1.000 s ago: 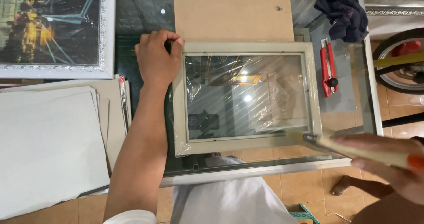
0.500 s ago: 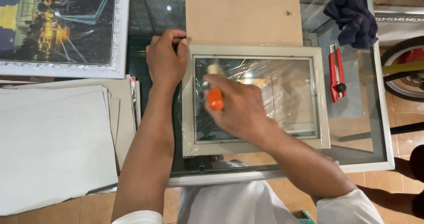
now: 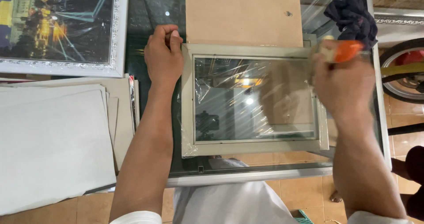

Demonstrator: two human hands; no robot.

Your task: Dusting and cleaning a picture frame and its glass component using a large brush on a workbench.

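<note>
The pale picture frame (image 3: 254,101), wrapped in clear film, lies flat on the glass table (image 3: 282,173), its long axis running left to right. The left hand (image 3: 163,56), fingers curled, presses its upper left corner. The right hand (image 3: 342,80) is clenched around an orange-handled tool (image 3: 342,51) at the upper right corner.

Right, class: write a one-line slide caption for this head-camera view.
Left hand steadies a plastic-wrapped picture frame on a glass table while the right hand holds an orange-handled tool.
</note>
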